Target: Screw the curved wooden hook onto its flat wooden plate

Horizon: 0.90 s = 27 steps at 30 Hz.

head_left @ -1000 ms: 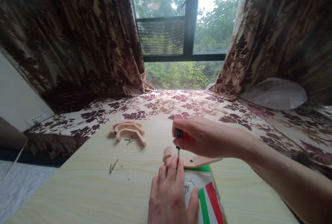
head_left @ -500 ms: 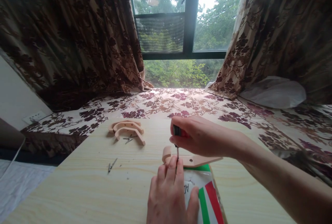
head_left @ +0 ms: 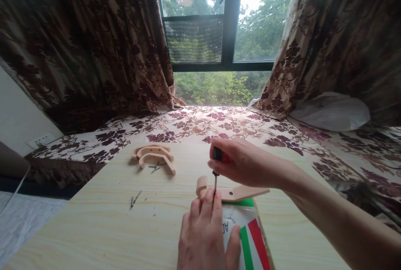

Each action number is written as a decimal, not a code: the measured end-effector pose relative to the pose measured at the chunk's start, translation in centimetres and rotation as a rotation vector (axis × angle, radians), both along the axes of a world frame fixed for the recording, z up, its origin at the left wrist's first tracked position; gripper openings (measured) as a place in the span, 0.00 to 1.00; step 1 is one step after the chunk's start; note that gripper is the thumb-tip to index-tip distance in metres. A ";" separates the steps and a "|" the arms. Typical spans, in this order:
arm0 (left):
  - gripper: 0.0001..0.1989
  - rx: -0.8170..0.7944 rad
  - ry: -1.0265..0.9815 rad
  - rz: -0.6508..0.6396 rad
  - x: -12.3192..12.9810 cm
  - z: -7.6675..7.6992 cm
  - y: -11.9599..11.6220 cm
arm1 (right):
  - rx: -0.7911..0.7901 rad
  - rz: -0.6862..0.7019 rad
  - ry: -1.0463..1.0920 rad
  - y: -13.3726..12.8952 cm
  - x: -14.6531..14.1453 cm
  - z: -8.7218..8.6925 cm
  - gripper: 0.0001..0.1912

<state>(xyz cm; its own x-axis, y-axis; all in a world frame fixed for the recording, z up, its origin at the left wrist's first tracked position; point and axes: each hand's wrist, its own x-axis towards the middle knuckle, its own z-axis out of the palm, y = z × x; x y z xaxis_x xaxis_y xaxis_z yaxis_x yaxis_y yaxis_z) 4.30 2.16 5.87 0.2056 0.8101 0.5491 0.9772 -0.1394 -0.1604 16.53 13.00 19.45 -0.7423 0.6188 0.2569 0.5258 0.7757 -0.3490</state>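
My right hand (head_left: 233, 157) is wrapped around the dark, partly red handle of a screwdriver (head_left: 216, 154). The shaft points down, almost upright, at a curved pale wooden hook (head_left: 244, 193). Its tip is hidden by the fingers of my left hand (head_left: 203, 228). Those fingers lie stretched forward, their tips against the hook near its curled end, with the thumb spread to the right. A dark hole shows in the hook's flat part. Beneath the hook and left hand lies a flat board-like piece (head_left: 250, 236) with green, white and red printing.
Several similar wooden hooks (head_left: 156, 155) lie nested at the back left of the light wooden table (head_left: 103, 220). Screws (head_left: 155, 167) lie beside them, and more screws (head_left: 135, 200) nearer me. A flower-patterned window seat (head_left: 200, 126) adjoins the far table edge.
My right hand and the screwdriver have shifted slightly right, and the grip has turned a little, showing more of the handle. My left hand and the hook stay in place.
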 end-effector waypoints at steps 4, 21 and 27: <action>0.27 0.024 0.049 0.004 0.0 0.1 -0.1 | 0.007 -0.011 -0.012 0.2 0.1 0.2 0.06; 0.27 0.007 0.036 -0.005 0.1 0.3 -0.1 | 0.008 0.130 -0.073 -0.3 0.7 1.3 0.03; 0.27 -0.011 0.013 0.001 0.0 0.2 0.0 | 0.071 0.019 -0.004 0.1 -0.1 -0.2 0.08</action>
<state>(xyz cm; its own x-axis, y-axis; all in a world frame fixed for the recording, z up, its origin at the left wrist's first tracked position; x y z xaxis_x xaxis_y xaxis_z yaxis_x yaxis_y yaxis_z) 4.26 2.17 6.03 0.2114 0.8161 0.5378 0.9753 -0.1397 -0.1713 16.48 13.13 19.22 -0.7550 0.5848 0.2965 0.5118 0.8083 -0.2910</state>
